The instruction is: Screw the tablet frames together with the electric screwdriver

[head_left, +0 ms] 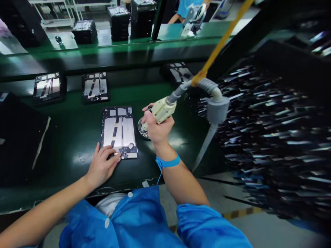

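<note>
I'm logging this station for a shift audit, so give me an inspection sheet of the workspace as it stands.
Surface: dark green glossy bench, with glare patches.
Job's things: open tablet chassis with silver panels; cream handheld power tool; round perforated metal dish.
Clutter: two more open tablet chassis lying further back; blurred rack of parts at the right.
Hands: left hand rests on the chassis's near edge; right hand grips the tool.
Cables: grey hose, yellow suspension cord, blue wrist strap.
Surroundings: stacked black trays; another person's blue sleeve.
</note>
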Available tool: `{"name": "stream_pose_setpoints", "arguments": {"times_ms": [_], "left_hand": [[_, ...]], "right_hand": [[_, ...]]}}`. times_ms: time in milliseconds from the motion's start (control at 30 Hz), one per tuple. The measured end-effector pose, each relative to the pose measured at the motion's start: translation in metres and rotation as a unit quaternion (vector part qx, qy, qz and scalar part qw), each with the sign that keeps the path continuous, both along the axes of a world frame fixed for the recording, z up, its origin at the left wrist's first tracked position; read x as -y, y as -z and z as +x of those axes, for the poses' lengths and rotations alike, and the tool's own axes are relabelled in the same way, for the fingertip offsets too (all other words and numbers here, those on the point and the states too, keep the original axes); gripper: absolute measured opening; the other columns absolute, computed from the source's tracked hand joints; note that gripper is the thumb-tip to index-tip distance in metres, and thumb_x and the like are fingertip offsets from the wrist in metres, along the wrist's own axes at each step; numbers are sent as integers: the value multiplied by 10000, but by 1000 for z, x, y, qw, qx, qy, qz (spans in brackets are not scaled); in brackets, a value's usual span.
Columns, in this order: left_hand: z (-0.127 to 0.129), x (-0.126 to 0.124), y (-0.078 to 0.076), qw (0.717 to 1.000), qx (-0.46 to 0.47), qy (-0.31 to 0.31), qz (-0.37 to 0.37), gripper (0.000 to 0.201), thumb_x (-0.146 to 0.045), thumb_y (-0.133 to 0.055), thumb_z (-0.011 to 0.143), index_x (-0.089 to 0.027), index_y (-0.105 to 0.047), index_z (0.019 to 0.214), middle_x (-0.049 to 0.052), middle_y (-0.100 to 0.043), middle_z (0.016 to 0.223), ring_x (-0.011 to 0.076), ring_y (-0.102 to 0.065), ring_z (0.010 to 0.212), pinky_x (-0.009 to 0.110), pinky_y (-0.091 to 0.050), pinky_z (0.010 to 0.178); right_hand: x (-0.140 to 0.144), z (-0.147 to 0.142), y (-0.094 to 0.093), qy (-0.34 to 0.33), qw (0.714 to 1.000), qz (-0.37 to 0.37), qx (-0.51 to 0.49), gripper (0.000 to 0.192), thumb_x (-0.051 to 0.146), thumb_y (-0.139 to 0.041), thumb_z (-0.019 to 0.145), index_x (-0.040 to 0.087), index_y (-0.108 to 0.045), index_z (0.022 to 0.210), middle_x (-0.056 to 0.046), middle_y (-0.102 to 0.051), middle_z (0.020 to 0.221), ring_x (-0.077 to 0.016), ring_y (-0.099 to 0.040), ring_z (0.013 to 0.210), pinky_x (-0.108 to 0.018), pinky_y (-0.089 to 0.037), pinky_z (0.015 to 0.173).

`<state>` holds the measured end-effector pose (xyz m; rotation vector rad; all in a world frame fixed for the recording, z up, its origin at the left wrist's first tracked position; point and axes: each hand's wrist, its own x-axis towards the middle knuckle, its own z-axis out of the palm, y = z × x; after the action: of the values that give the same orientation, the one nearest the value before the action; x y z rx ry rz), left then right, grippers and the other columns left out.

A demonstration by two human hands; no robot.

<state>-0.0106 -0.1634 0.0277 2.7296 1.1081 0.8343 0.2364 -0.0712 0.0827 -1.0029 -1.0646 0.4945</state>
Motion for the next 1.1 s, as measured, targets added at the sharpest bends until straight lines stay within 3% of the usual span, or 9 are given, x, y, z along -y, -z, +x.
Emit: {"name": "stream_pose_setpoints", "arguments": {"times_ms": [100,200,367,533,800,1100], "left_hand": [[6,-30,4,1000,12,-19,6,191,-180,-641,981,-232,-706,1152,86,-704,1112,292,-627,1188,676,-389,1133],[11,-45,4,999,23,-21,16,177,-174,-640,981,-219,-705,1139,86,-710,1116,300,-629,1199,675,-381,1136],[11,-46,1,1000,24,2,18,185,-145,-654,965,-205,-701,1133,75,-720,1072,281,-649,1156,647,-366,1162],[9,-48,-1,999,32,8,-6,208,-143,-658,961,-203,-711,1153,87,-712,1097,270,-641,1136,580,-440,1114],[8,-49,1,999,39,16,-15,205,-140,-649,971,-212,-697,1157,79,-701,1110,252,-636,1134,563,-441,1118],[7,-50,3,999,37,19,-25,225,-146,-626,981,-222,-695,1181,87,-699,1120,261,-631,1158,577,-438,1119]], "right_hand": [[-3,4,3,6,1000,3,9,195,329,-737,855,236,-683,1017,10,-729,886,-118,-652,603,-322,-601,651],[-6,5,8,7,1000,-8,28,168,324,-730,868,232,-684,1001,-1,-742,910,-112,-650,591,-305,-587,625],[-7,3,14,5,999,-28,26,215,340,-742,855,229,-676,1027,4,-754,873,-112,-651,565,-291,-583,607],[-6,1,17,-2,999,-45,27,229,332,-759,837,221,-679,1022,-10,-759,847,-164,-723,692,-327,-612,698],[-6,1,25,-6,998,-59,24,252,355,-774,827,232,-677,1025,-13,-754,861,-186,-741,735,-334,-621,692],[-5,-1,20,-6,998,-59,24,234,330,-766,827,225,-670,1012,3,-736,823,-141,-677,605,-303,-591,620]]}}
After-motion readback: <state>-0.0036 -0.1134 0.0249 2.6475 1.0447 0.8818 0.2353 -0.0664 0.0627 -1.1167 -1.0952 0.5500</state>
